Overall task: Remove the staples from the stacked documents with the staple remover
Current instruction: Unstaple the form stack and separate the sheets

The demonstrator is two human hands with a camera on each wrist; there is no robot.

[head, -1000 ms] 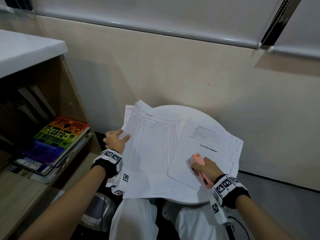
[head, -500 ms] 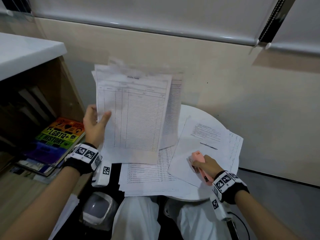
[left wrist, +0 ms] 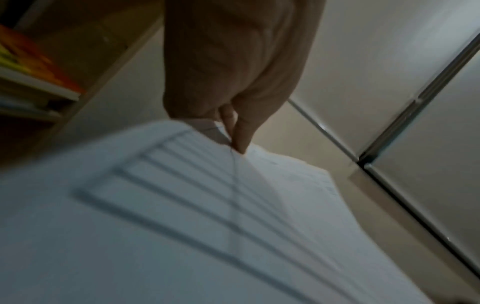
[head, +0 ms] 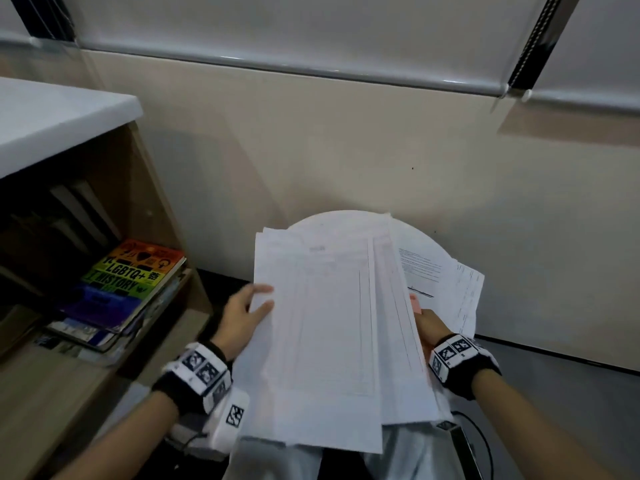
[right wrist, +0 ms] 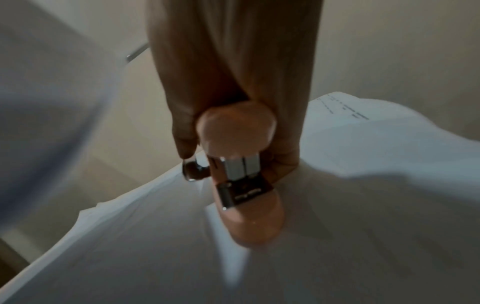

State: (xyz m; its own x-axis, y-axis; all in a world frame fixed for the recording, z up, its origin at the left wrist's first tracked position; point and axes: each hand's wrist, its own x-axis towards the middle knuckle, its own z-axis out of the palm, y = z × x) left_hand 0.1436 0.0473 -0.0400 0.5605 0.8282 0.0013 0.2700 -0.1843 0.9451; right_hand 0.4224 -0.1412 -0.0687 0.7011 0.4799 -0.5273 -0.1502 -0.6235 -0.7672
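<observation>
Item: stack of white printed table-form sheets (head: 322, 327) — I had it pinched at its left edge in my left hand (head: 242, 318), thumb on top, held above the small round white table (head: 346, 218). Item: pink plastic staple remover with metal jaws (right wrist: 241, 170) — my right hand (head: 431, 329) was curled round it, resting on loose white pages (head: 464, 292) on the table's right side. Beside: rainbow-covered book (head: 135, 275) on a wooden shelf (head: 52, 382).

Bare forearms, black wristbands (head: 189, 385) carrying white blocks with black square-patterned markers, and white trousers (head: 408, 455).
</observation>
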